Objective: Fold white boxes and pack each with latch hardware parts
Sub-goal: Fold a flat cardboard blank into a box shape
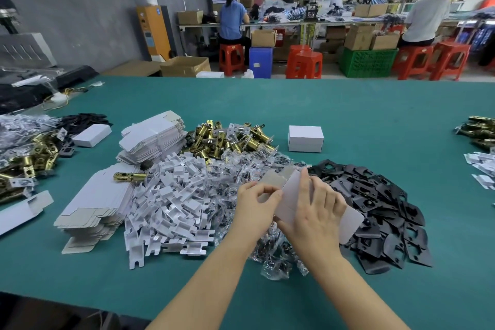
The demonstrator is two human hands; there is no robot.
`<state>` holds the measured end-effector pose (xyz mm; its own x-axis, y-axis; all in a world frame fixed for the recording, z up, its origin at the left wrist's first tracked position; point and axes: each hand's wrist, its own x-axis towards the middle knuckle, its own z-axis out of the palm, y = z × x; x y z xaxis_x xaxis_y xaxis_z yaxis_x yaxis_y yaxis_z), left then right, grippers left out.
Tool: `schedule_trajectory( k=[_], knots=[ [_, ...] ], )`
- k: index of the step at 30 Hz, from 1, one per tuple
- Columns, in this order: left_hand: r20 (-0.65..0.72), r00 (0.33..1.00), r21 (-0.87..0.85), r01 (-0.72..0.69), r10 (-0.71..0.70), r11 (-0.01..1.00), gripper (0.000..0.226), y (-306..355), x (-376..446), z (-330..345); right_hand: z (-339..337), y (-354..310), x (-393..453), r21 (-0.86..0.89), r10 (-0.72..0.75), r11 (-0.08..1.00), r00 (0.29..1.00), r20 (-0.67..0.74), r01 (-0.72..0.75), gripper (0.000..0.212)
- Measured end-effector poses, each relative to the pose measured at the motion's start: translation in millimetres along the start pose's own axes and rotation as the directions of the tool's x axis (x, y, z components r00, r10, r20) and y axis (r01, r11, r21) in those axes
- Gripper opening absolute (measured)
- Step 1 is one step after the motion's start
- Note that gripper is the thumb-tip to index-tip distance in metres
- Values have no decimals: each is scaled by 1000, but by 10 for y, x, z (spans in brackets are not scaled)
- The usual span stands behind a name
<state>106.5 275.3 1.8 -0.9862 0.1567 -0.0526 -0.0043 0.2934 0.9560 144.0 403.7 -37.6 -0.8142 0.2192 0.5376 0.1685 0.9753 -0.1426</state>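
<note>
White flat cardboard box blank [292, 195] sits gripped between both hands above the green tabletop [375, 115]. Left hand [254, 205] fingers pinch its flap; right hand [317, 209] fingers curl over its middle.

The worktop [348, 115] is plain teal. At centre, the folded box [305, 138] and flat box blanks [152, 139] are white, the latch bolts [230, 139] brass-gold. Lower right, the plates [388, 211] are matte black. Upper right, stools [304, 64] are red, a crate [367, 61] green.
</note>
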Motion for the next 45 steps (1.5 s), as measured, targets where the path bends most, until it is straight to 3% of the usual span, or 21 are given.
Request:
schedule_trajectory(
  k=[7, 13, 19, 25, 30, 35, 38, 40, 41, 43, 45],
  knots=[
    [45, 999, 260, -3, -9, 966, 31, 1, 127, -95, 113, 28, -34, -10, -59, 998, 997, -54, 59, 126],
    [159, 986, 117, 36, -54, 993, 27, 12, 128, 2, 229, 28, -8, -6, -72, 997, 993, -94, 72, 120],
    [64, 998, 237, -17, 2, 971, 52, 8, 122, 84, 257, 70, 15, 4, -82, 997, 992, -94, 83, 119],
    [115, 992, 286, -84, 53, 954, 37, 56, 120, 20, 116, 87, 88, 32, -79, 996, 995, -58, 81, 113],
    [105, 990, 291, -118, 91, 949, 30, 124, 184, -154, -23, 107, 78, 1, -59, 998, 993, 104, 59, 144],
    [141, 986, 292, -131, 93, 947, 26, 218, 195, -219, -87, 106, 74, 26, -18, 1000, 993, 120, 15, 136],
    [59, 979, 252, -202, 193, 946, 17, 228, 140, -182, -78, 106, 75, 91, 34, 995, 991, 129, -46, 130],
    [-69, 961, 198, -250, 268, 948, 49, 184, 99, -136, -89, 133, 98, 150, 81, 983, 987, 136, -101, 128],
    [-101, 966, 152, -220, 236, 964, 64, 164, 86, -108, -97, 136, 111, 173, 108, 976, 985, 137, -132, 127],
    [-38, 995, 8, -95, 95, 995, 73, 160, 20, -32, -113, 111, 132, 192, 150, 967, 982, 119, -171, 126],
    [95, 995, -149, 13, 1, 989, 56, 126, -20, 85, -125, 64, 140, 186, 155, 968, 983, 96, -171, 120]
  ],
)
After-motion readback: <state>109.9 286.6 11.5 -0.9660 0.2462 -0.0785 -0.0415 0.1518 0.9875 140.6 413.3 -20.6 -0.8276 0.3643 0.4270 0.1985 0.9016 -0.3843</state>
